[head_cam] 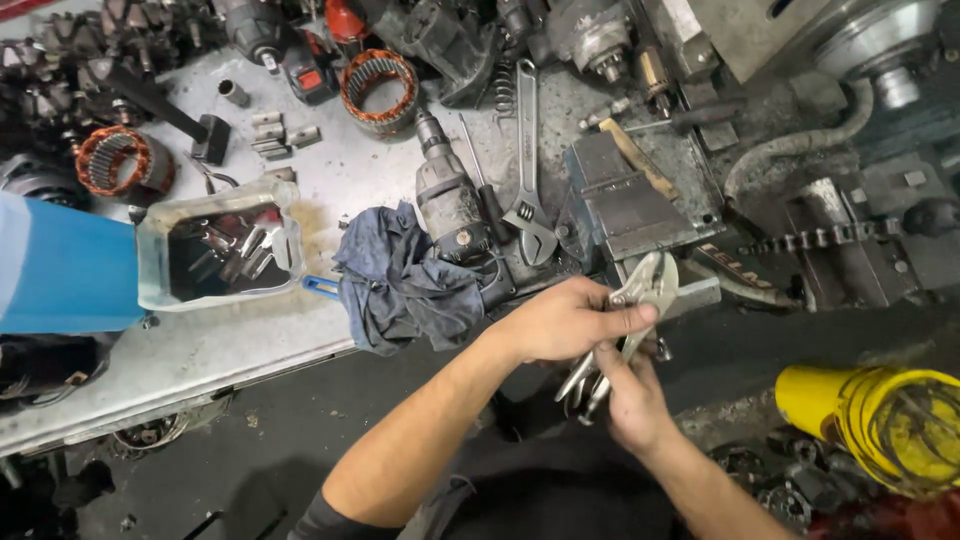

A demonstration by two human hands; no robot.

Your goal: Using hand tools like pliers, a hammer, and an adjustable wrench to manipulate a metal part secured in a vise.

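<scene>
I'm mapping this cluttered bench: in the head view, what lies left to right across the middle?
Clear plastic tub of metal parts → crumpled dark blue rag → grey adjustable wrench → silver locking pliers → yellow cylindrical container.

Grey metal locking pliers held between both hands just off the scuffed metal desk edge; crumpled dark cloth to their left, clear plastic tray further left; steel adjustable wrench behind.
</scene>
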